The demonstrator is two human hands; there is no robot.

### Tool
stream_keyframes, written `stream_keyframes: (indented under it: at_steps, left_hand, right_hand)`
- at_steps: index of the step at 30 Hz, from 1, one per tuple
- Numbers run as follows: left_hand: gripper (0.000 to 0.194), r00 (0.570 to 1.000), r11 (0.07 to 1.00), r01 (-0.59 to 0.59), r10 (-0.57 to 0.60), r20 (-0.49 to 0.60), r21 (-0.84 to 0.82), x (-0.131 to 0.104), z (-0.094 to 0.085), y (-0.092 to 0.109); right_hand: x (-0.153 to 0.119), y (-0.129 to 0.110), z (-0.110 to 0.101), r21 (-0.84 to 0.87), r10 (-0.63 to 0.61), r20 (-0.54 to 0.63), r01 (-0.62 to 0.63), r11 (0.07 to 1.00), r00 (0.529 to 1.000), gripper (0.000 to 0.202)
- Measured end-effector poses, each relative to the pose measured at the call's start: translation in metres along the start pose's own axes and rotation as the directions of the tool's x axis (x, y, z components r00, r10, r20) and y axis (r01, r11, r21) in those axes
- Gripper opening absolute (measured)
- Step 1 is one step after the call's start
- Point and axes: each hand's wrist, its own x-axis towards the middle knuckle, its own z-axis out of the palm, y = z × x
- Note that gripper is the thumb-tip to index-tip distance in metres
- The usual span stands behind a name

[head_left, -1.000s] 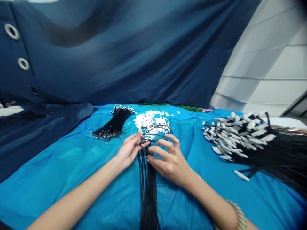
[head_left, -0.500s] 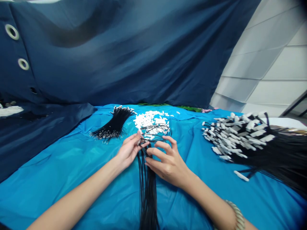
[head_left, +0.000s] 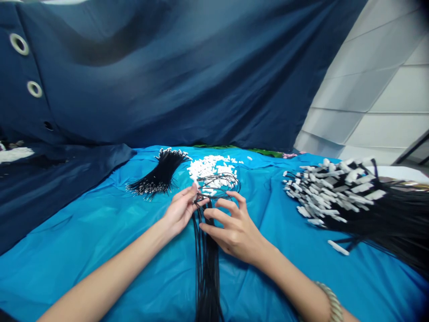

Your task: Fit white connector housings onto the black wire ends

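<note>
Black cords [head_left: 206, 264] come first, a thick bundle running straight up the middle of the view from the near edge, lying on the bright blue sheet [head_left: 100, 232] that covers the desk. Both bare forearms reach in from the bottom corners, and a beaded bracelet [head_left: 331, 302] sits on the right wrist. The right hand [head_left: 234, 230] rests on the bundle's far end, fingers curled and spread over the cords, its grip loose around them rather than clamped. The left hand [head_left: 179, 210] meets it from the other side, thumb and forefinger pinched together on the cord ends at the top of the bundle; whether a small white piece sits in that pinch cannot be told. Just past the fingertips, thin black loops [head_left: 217, 183] of cord fan out in a low arc. Beyond those lies a scatter of small white plastic pieces [head_left: 209, 166], touching the loops' far side. To the left of that heap, a second, shorter bunch of black cords [head_left: 161, 174] lies slantwise with pale tips at both ends. Off to the right, well apart from the hands, sprawls a big pile of black cords with white tags [head_left: 330, 190], and one loose tag [head_left: 338, 247] lies on the sheet just in front of it. Behind everything hangs a dark blue tarp [head_left: 187, 76] with metal eyelets at its left edge, and a pale panelled wall [head_left: 375, 98] rises on the far right.
</note>
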Motion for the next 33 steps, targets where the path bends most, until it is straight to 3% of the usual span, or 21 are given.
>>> stream_keyframes:
  at_steps: [17,28,33]
  left_hand:
    - [0.014,1.000,1.000,-0.007,0.007,-0.006,0.006,0.0010,0.0001,-0.0015]
    - [0.014,1.000,1.000,-0.002,0.002,-0.005,-0.025,-0.0001,0.0020,-0.0007]
    - [0.014,1.000,1.000,-0.012,0.012,-0.019,-0.015,0.0018,0.0008,-0.0008]
  right_hand:
    - [-0.0006,-0.0008,0.0012,-0.050,-0.006,-0.057,0.004,0.999,0.998,0.008]
    - [-0.0004,-0.0009,0.0043,-0.053,-0.020,0.008,0.020,0.998,1.000,0.014]
    - [-0.0016,0.0053,0.0020,-0.087,0.004,-0.078,-0.011,0.996,0.997,0.014]
